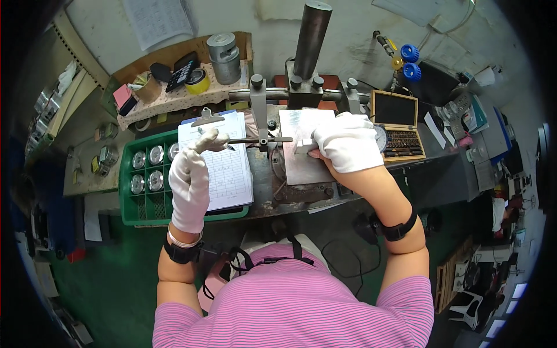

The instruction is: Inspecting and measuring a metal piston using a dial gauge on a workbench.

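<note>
My left hand (pixel 200 165), in a white glove, is closed at the left end of a thin dark metal rod (pixel 246 140). The rod runs sideways through a small clamp on an upright steel post (pixel 259 107) of a measuring stand. My gloved right hand (pixel 348 144) grips a small pale metal block (pixel 303 146), which sits on the stand's flat steel plate (pixel 301 169). A bare fingertip shows under the block. Just beyond the right hand, a round dial gauge (pixel 380 138) is partly hidden by the glove. Under the left hand lies a clipboard (pixel 207 118) with a filled-in form.
A green crate (pixel 129 200) with round metal parts stands at the left. A thick steel column (pixel 313 40) rises behind the plate. An open wooden case (pixel 406 124) of small gauge pieces lies right. Behind are a metal canister (pixel 224 61), yellow tape roll (pixel 198 82) and calculator (pixel 181 75).
</note>
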`<control>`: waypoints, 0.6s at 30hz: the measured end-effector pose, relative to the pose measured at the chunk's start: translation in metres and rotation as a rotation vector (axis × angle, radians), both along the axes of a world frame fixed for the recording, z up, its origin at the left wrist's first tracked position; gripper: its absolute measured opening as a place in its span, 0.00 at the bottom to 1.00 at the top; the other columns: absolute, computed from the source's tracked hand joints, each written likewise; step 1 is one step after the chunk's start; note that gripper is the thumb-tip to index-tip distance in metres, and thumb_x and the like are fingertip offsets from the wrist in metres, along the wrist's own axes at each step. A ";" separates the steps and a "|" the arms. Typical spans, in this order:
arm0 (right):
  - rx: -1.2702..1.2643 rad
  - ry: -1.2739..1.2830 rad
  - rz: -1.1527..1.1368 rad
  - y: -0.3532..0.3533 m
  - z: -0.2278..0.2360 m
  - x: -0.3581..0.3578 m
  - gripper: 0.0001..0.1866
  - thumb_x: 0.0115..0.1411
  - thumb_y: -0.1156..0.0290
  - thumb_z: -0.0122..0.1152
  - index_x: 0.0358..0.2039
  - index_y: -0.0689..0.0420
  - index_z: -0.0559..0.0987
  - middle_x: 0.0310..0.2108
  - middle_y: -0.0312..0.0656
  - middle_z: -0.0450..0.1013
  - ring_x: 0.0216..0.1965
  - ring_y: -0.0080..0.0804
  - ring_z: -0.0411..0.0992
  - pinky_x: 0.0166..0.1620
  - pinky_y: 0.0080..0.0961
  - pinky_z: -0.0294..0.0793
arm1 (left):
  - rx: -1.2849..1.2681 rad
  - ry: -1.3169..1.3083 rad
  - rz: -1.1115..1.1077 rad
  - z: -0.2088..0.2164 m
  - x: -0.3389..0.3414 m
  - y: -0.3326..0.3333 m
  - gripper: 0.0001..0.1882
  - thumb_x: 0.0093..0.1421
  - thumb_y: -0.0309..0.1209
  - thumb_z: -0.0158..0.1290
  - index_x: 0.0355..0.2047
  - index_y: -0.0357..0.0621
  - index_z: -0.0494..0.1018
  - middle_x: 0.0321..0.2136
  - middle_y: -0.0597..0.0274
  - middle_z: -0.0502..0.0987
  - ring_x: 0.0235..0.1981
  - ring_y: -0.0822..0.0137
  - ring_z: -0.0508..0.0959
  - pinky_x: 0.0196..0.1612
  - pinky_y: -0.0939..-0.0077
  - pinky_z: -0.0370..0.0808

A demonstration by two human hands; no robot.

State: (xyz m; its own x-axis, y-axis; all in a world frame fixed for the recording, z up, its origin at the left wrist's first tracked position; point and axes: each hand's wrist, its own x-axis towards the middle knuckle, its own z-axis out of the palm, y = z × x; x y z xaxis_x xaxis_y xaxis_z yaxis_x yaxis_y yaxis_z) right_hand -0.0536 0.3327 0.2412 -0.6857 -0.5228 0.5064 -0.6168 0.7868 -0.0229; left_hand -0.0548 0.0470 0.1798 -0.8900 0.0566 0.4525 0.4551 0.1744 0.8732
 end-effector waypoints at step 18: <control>-0.121 0.094 -0.628 0.156 -0.003 0.017 0.10 0.54 0.62 0.64 0.31 0.55 0.80 0.30 0.46 0.75 0.35 0.50 0.71 0.39 0.39 0.68 | 0.026 0.056 0.008 -0.001 -0.005 0.009 0.29 0.70 0.47 0.40 0.50 0.28 0.70 0.42 0.50 0.78 0.44 0.62 0.77 0.52 0.66 0.71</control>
State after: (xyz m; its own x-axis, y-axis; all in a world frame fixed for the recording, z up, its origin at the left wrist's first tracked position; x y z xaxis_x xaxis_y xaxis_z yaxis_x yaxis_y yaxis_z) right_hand -0.0363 0.4884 0.2381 -0.7923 0.0284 0.6094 -0.0433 0.9938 -0.1026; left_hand -0.0599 0.0558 0.1786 -0.8634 0.0370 0.5032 0.5024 0.1561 0.8504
